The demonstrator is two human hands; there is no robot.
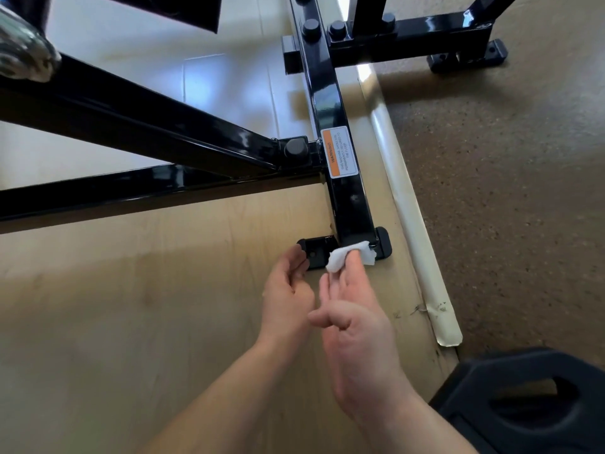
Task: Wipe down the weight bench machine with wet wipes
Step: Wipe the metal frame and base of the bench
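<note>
**Foot of base rail under the wipe, just below centre of frame**

Step in hand, as judged: the low end of the weight bench machine is being wiped where the black base rail meets its foot plate.

The wet wipe, white and bunched, is pressed against the rail's end, over the right part of the foot plate.

Right hand: the fingers are held nearly straight and the thumb is free and apart. The wipe is pushed by the fingertips, not closed in a fist. Whether a fold is also pinched between two fingers cannot be told.

Left hand: placed just left of the wipe, with fingers loosely curled and nothing held. The fingertips are at the left end of the foot plate, but contact is not certain.

Next move, as judged: the wipe is to be carried across the foot plate's recess and end caps, then up the rail toward the orange warning label. Firm fingertip pressure into the corners is called for.
</note>
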